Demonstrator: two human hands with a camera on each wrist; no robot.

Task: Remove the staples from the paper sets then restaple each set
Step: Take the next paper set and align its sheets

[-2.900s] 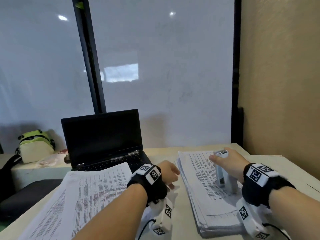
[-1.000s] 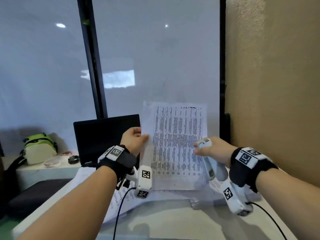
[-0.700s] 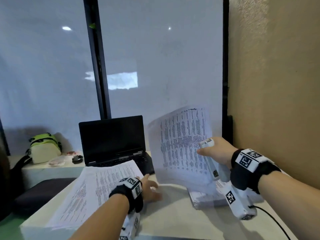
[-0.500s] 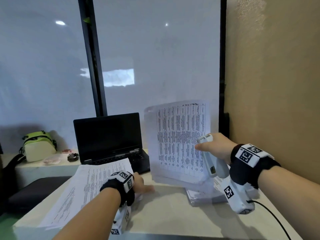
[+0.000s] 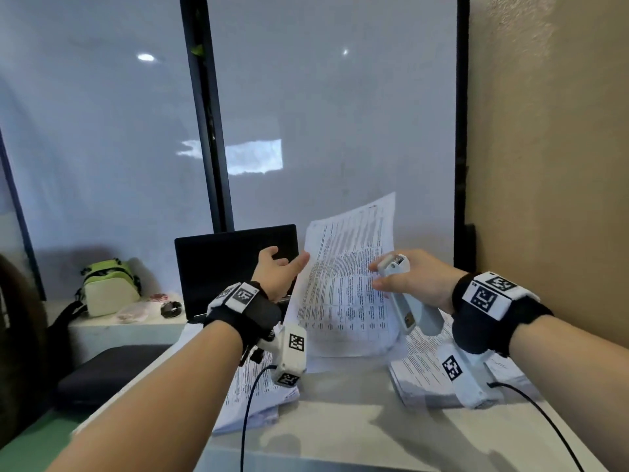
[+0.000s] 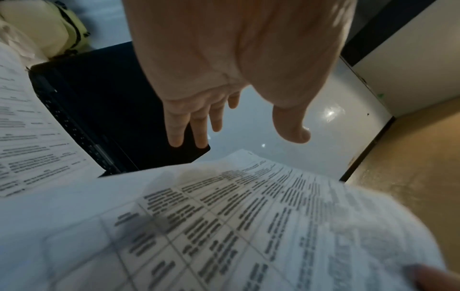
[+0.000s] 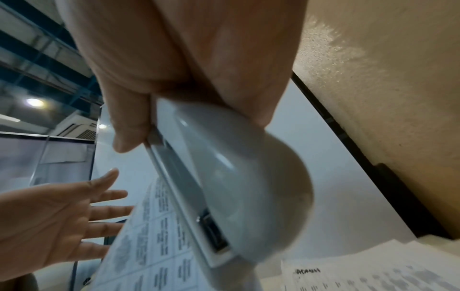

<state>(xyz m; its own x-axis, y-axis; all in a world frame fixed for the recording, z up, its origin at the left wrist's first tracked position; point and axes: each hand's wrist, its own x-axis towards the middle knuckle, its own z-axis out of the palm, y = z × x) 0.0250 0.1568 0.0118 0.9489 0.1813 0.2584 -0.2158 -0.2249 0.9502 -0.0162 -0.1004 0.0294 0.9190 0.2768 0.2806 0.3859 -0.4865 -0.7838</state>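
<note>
A stapled paper set printed with tables stands upright in the air above the table, tilted to the right. My right hand holds it at its right edge together with a grey-white stapler, fingers curled round the stapler body. My left hand is raised and open beside the set's left edge, fingers spread. Whether its thumb touches the sheet is unclear. In the right wrist view the open left palm reaches toward the paper. No staple is visible.
Two paper stacks lie on the white table: one at the left, one at the right under my right wrist. An open black laptop stands behind. A green bag sits far left. A tan wall is close on the right.
My left hand has lifted off the table by the left stack and risen to the paper set's left edge. The set has tilted rightward in my right hand.
</note>
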